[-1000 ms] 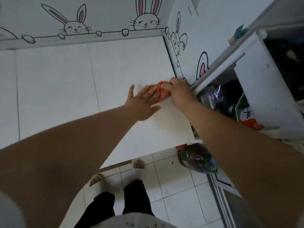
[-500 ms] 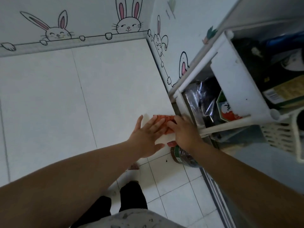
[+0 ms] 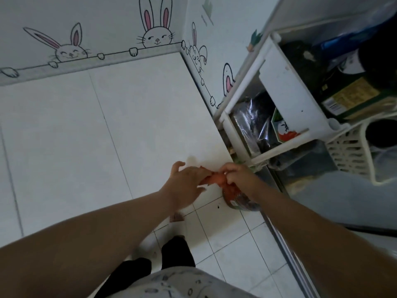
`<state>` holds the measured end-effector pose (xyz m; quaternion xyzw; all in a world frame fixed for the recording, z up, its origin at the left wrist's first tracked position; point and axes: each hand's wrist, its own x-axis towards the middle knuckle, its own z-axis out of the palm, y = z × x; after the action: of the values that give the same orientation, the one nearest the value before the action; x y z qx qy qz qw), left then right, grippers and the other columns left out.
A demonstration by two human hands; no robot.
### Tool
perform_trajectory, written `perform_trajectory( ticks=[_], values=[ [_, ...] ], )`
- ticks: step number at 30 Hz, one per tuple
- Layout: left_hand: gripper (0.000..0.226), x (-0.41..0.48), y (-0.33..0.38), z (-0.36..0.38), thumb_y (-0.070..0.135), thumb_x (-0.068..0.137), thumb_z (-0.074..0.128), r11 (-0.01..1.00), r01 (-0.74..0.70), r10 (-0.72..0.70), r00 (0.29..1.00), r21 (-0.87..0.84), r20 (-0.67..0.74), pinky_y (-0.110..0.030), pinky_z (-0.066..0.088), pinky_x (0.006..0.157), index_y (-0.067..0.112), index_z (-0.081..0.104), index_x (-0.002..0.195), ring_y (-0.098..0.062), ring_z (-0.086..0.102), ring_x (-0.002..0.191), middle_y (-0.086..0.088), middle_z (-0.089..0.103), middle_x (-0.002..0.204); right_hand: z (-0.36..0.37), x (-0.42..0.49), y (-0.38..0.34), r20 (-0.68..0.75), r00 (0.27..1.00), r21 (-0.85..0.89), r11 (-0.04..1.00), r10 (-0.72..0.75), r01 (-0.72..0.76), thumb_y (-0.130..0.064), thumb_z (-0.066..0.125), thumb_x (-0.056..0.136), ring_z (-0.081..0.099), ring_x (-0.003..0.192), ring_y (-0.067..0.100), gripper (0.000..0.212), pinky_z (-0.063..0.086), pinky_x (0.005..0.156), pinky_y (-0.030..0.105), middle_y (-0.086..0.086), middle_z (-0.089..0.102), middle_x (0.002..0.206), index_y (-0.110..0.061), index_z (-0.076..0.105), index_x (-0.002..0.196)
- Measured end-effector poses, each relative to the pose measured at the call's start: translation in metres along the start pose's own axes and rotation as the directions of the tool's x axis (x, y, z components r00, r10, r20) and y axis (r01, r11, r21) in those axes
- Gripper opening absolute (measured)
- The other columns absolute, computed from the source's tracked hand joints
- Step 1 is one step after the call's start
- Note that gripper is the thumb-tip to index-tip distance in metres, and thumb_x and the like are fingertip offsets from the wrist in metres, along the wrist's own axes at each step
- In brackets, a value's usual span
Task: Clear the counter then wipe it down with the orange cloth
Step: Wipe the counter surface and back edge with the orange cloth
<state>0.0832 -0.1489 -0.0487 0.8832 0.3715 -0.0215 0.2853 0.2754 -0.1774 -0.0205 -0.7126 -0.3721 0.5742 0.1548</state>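
The orange cloth is now bunched between both hands at the front right corner of the surface, partly hanging past that corner's edge. One second ago it lay flat on the surface, further back from the corner and near the white rack, with the left palm pressed on it. It has since been drawn forward to the corner and gathered up.

The left hand covers the cloth's left side, fingers curled loosely over it; how firm its hold is cannot be determined. The right hand pinches the cloth's right side with fingers closed on the fabric.

The surface carries no items anywhere behind or left of the corner, so clearing appears complete. Gathering the cloth at the corner suggests a wipe stroke has ended; the wipe-down is judged near completion or paused for refolding.

A bottle stands on the floor directly below the corner.
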Motion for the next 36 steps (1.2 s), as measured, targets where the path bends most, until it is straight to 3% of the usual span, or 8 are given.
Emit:
perform_trajectory(
  ticks=[2, 5, 9, 14, 19, 23, 27, 36],
  values=[
    [0.028, 0.005, -0.003, -0.013, 0.032, 0.093, 0.048, 0.923, 0.129, -0.153, 0.987, -0.363, -0.039, -0.034, 0.044, 0.095, 0.028, 0.047, 0.121, -0.018, 0.064, 0.09, 0.004, 0.065, 0.095, -0.004, 0.004, -0.013, -0.132, 0.991, 0.119, 0.993, 0.037, -0.021, 0.002, 0.046, 0.084, 0.064, 0.081, 0.029, 0.034, 0.055, 0.077, 0.046, 0.018, 0.067, 0.099, -0.021, 0.066, 0.101],
    [0.05, 0.017, -0.018, -0.021, 0.031, 0.09, 0.056, 0.743, 0.277, -0.364, 0.931, -0.61, -0.02, -0.031, 0.045, 0.09, 0.027, 0.036, 0.136, -0.023, 0.058, 0.109, -0.003, 0.056, 0.122, -0.006, 0.015, -0.017, -0.427, 0.887, -0.167, 0.979, -0.177, 0.115, -0.018, 0.05, 0.094, 0.059, 0.087, 0.018, 0.023, 0.054, 0.077, 0.036, 0.008, 0.06, 0.108, -0.019, 0.057, 0.116],
    [0.059, 0.016, -0.027, -0.019, 0.043, 0.086, 0.058, 0.918, 0.348, -0.381, 0.907, -0.192, -0.178, -0.043, 0.029, 0.108, 0.031, 0.036, 0.139, -0.022, 0.036, 0.13, 0.001, 0.034, 0.142, 0.009, 0.019, -0.002, -0.35, 0.696, -0.704, 0.666, -0.627, 0.247, -0.019, 0.056, 0.09, 0.049, 0.111, 0.021, 0.03, 0.045, 0.095, 0.036, 0.008, 0.052, 0.12, -0.013, 0.054, 0.119],
    [0.042, 0.012, -0.03, 0.004, 0.041, 0.087, 0.056, 0.995, 0.089, -0.094, 0.982, -0.037, -0.166, -0.035, 0.038, 0.099, 0.034, 0.054, 0.128, -0.024, 0.045, 0.118, 0.006, 0.049, 0.133, 0.026, 0.033, 0.021, -0.023, 0.712, -0.845, 0.394, -0.702, 0.361, -0.012, 0.067, 0.08, 0.052, 0.11, 0.028, 0.03, 0.049, 0.089, 0.045, 0.009, 0.058, 0.121, -0.017, 0.065, 0.109],
    [0.038, 0.043, -0.051, -0.008, 0.039, 0.096, 0.038, 0.991, 0.132, -0.125, 0.974, 0.024, -0.189, -0.032, 0.034, 0.104, 0.038, 0.051, 0.131, -0.022, 0.044, 0.123, 0.008, 0.049, 0.136, 0.02, 0.057, -0.012, -0.126, 0.797, -0.732, 0.597, -0.591, 0.327, -0.03, 0.055, 0.089, 0.054, 0.101, 0.019, 0.019, 0.052, 0.086, 0.043, -0.006, 0.051, 0.108, -0.027, 0.062, 0.107],
    [0.04, 0.081, -0.081, -0.037, 0.04, 0.096, 0.035, 0.964, 0.252, -0.231, 0.95, 0.081, -0.212, -0.032, 0.026, 0.107, 0.04, 0.043, 0.136, -0.021, 0.038, 0.13, 0.01, 0.04, 0.144, 0.011, 0.111, -0.048, -0.127, 0.697, -0.793, 0.495, -0.706, 0.357, -0.039, 0.051, 0.091, 0.054, 0.103, 0.021, 0.019, 0.046, 0.094, 0.041, 0.005, 0.054, 0.112, -0.028, 0.06, 0.104],
    [0.04, 0.105, -0.102, -0.066, 0.038, 0.096, 0.037, 0.939, 0.291, -0.25, 0.944, 0.184, -0.213, -0.034, 0.03, 0.107, 0.04, 0.042, 0.135, -0.021, 0.04, 0.129, 0.008, 0.04, 0.145, 0.002, 0.15, -0.086, -0.058, 0.701, -0.84, 0.414, -0.711, 0.35, -0.035, 0.047, 0.095, 0.052, 0.105, 0.026, 0.027, 0.045, 0.094, 0.041, 0.011, 0.055, 0.113, -0.016, 0.058, 0.11],
    [0.033, 0.071, -0.074, -0.03, 0.044, 0.093, 0.042, 0.986, 0.1, -0.075, 0.98, 0.136, -0.184, -0.036, 0.039, 0.096, 0.043, 0.054, 0.124, -0.02, 0.049, 0.118, 0.013, 0.052, 0.131, 0.005, 0.081, -0.029, 0.045, 0.718, -0.903, 0.278, -0.695, 0.326, -0.003, 0.062, 0.076, 0.051, 0.104, 0.036, 0.041, 0.047, 0.087, 0.045, 0.013, 0.056, 0.116, -0.014, 0.059, 0.116]
  ],
)
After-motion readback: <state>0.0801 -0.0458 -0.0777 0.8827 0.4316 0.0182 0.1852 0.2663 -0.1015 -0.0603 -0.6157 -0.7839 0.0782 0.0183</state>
